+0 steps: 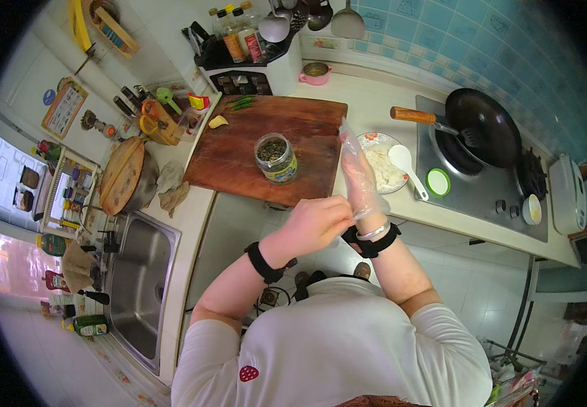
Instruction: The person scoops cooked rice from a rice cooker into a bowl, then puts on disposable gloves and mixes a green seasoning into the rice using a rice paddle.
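My left hand point(324, 219) is bare and pinches the cuff of a clear disposable plastic glove point(381, 204). The glove covers my right hand point(358, 173), which is stretched out flat with nothing in its grasp, beside the right edge of a wooden cutting board point(212, 160). On the board stands a lidless clear jar point(279, 170) of dark, chopped contents. Green chillies point(242, 104) and a pale yellowish piece of food point(218, 121) lie at its far left. Right of my gloved hand, a patterned plate point(372, 136) holds white rice point(381, 165) and a white rice paddle point(400, 156).
A dark wok point(492, 127) with a wooden-handled spatula point(413, 115) rests on the gas hob point(476, 203), near a green-rimmed lid point(437, 182) and a small bowl point(531, 209). A sink point(143, 285) and a wood-lidded pot point(125, 175) are at left. A pink-handled pot point(316, 74) stands behind.
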The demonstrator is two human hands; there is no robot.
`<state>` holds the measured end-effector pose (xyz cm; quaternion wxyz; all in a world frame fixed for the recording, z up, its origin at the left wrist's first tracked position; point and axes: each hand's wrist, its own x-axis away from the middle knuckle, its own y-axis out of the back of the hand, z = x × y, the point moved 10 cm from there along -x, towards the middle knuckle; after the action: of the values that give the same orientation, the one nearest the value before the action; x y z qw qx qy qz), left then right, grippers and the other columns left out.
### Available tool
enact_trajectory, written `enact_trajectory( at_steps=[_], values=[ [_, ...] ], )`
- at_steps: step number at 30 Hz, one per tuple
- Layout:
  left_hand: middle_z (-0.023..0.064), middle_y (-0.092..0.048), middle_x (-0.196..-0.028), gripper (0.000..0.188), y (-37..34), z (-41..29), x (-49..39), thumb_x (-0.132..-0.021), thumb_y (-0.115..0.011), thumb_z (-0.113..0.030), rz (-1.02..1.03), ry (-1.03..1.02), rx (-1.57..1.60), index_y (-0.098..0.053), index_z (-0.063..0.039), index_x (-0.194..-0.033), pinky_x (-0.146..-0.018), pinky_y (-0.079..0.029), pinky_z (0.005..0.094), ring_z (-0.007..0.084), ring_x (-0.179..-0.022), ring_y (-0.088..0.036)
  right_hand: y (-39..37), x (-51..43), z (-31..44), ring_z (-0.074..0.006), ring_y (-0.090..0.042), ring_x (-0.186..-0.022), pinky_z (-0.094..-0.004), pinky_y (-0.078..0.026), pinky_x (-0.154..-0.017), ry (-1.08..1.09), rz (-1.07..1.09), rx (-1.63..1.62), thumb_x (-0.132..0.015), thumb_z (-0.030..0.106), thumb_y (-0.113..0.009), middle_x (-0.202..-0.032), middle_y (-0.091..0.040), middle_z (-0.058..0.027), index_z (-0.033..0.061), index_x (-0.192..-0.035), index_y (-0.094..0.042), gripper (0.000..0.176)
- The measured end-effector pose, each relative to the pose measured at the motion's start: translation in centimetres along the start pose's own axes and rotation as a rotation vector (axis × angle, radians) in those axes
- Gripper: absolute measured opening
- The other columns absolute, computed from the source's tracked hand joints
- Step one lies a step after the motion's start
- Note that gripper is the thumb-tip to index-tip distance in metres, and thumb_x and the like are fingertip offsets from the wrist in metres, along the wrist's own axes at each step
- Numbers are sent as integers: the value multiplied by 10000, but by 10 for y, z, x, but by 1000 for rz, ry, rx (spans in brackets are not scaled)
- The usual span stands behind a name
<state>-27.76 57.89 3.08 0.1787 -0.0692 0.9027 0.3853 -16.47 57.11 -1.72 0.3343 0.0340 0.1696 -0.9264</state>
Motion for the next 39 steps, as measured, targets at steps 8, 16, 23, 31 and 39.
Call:
enact_trajectory(
  at_steps=[8,16,23,31,39],
  values=[
    [83,-609,-897,92,-20,-2,5,-855,-674,-114,95,-49,0,-611,-63,-899,-640,-497,388,305,-784,-628,-6,3,-4,-214,-634,-973,-328,-504,-796,-125,107,-138,-975,299,-582,-1238,-623,-151,25,-1390,-468,510],
    [66,-650,-1015,152,19,93,24,-1014,-533,-154,-248,438,988,-597,-18,-1039,-819,-499,291,151,-900,-616,26,9,5,-190,-626,-994,-331,-476,-882,-164,87,-53,-987,433,-546,-1043,-687,-110,-4,-1112,-683,475],
    [87,-603,-1210,296,32,87,38,-921,-636,-15,-352,364,1037,-520,-21,-1195,-893,-505,317,155,-1075,-583,-26,46,-15,-197,-585,-1082,-330,-468,-950,-368,555,96,-792,243,-797,-1209,-601,-132,38,-1474,-425,803],
    [43,-655,-929,276,71,124,78,-885,-680,43,-737,455,704,-560,14,-1131,-727,-528,222,85,-812,-636,-30,60,-34,-120,-610,-950,-284,-488,-852,-387,711,312,-850,180,-753,-1007,-674,-38,-33,-1146,-649,379],
    [154,-585,-1193,473,112,74,93,-868,-747,-208,-769,478,-609,-531,4,-1232,-810,-519,356,260,-1047,-603,-22,41,-39,-103,-538,-688,-256,-439,-657,-328,372,55,-929,218,-564,-736,-580,3,41,-796,-603,225]
  ],
)
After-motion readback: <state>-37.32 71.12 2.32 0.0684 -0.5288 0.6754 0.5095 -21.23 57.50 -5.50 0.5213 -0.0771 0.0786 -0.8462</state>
